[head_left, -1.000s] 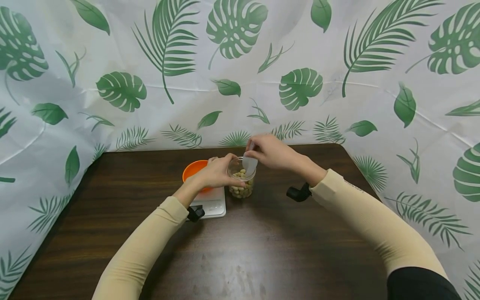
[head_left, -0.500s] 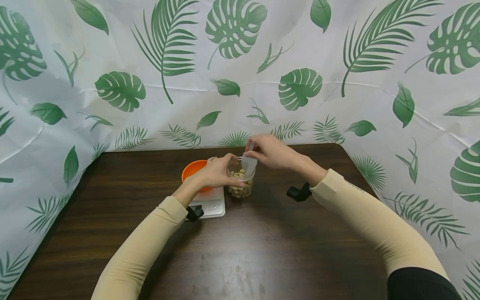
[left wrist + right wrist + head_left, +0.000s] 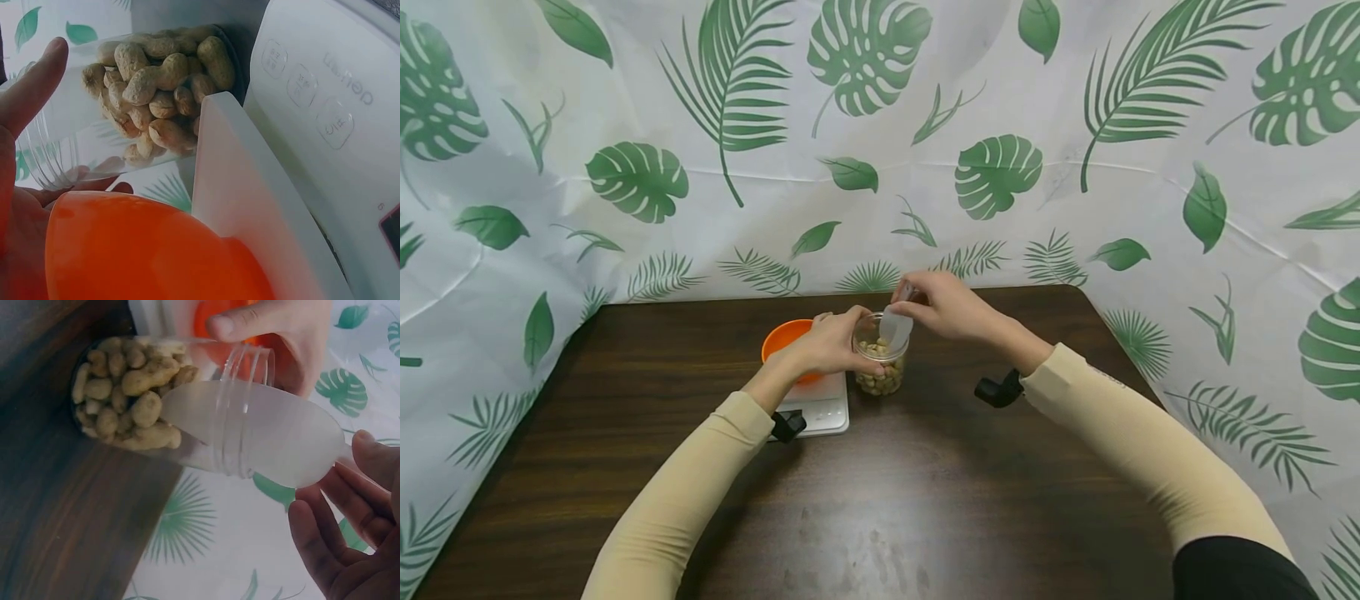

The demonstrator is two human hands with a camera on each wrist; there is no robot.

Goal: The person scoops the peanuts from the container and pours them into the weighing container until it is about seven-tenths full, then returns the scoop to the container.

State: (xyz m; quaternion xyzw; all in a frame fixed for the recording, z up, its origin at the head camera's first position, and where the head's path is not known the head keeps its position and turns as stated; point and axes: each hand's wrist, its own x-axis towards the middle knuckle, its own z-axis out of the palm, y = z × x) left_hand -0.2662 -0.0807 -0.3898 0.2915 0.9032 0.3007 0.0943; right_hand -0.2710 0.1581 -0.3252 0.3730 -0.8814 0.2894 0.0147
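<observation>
A clear jar (image 3: 234, 450) partly filled with unshelled peanuts (image 3: 125, 394) stands upright on the table. My left hand (image 3: 831, 346) holds it near the mouth, thumb on the near side and fingers on the far side. From the right, my right hand (image 3: 943, 304) pinches the handle end of a translucent white scoop (image 3: 281, 431). The scoop slants down through the jar's mouth, its tip at the top of the peanuts. Left of the jar, an orange bowl (image 3: 785, 337) sits on a white kitchen scale (image 3: 827, 408), partly covered by my left hand.
The dark wooden table (image 3: 880, 500) ends just behind the jar, against a white curtain (image 3: 887, 225) printed with green leaves. Black wrist cameras hang below both wrists. In the left wrist view, the scale's platform (image 3: 250, 181) comes close to the jar's base.
The scoop tilts slightly more, its tip shifting a little left inside the jar. Both hands keep their places on jar and scoop.
</observation>
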